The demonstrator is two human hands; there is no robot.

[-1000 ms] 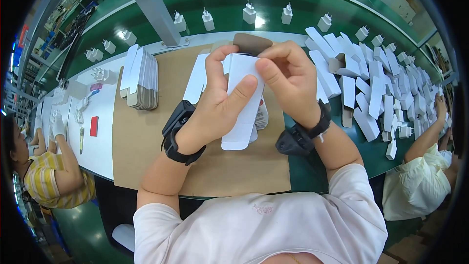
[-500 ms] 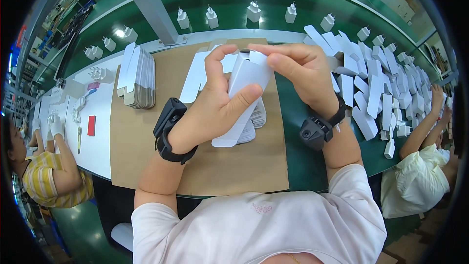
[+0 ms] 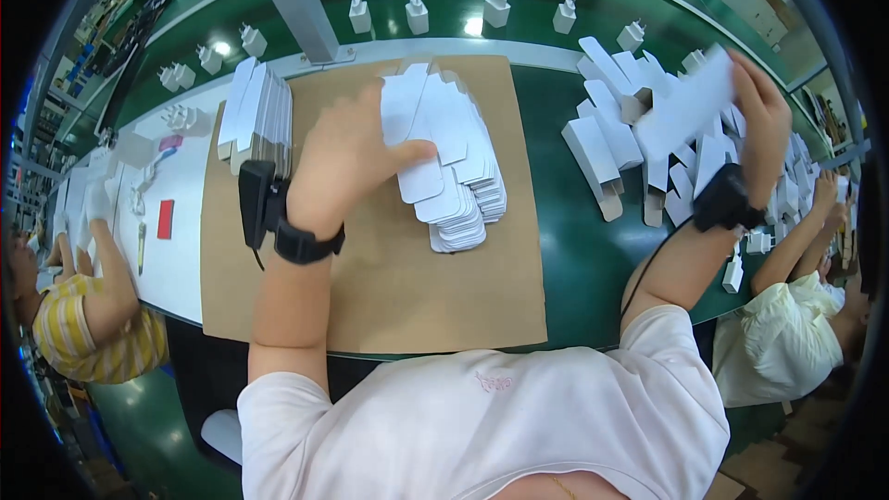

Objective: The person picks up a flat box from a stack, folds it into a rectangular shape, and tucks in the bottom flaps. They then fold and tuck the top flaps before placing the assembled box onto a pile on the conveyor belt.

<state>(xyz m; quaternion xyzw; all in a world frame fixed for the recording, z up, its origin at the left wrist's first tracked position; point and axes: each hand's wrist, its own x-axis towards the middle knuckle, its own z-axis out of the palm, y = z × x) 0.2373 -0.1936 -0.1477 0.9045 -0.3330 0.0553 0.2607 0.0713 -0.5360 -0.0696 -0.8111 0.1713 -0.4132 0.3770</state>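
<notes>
My left hand (image 3: pixel 347 159) lies on a leaning stack of flat white carton blanks (image 3: pixel 451 162) in the middle of a brown cardboard sheet (image 3: pixel 389 287); its fingers press the top blank. My right hand (image 3: pixel 761 116) is stretched out to the right and grips one folded white carton (image 3: pixel 685 104) above a loose pile of folded white cartons (image 3: pixel 648 162) on the green table. Each wrist wears a black band; the left one carries a small black device (image 3: pixel 254 202).
A second stack of flat blanks (image 3: pixel 257 116) stands at the sheet's far left corner. White plug adapters (image 3: pixel 417 11) line the green belt at the back. A grey post (image 3: pixel 296 0) rises there. Other people sit at left (image 3: pixel 88 315) and right (image 3: pixel 787 324).
Both hands held one white carton in front of me. Now they have parted: the right hand has carried the carton to the pile on the right, the left has dropped onto the blank stack.
</notes>
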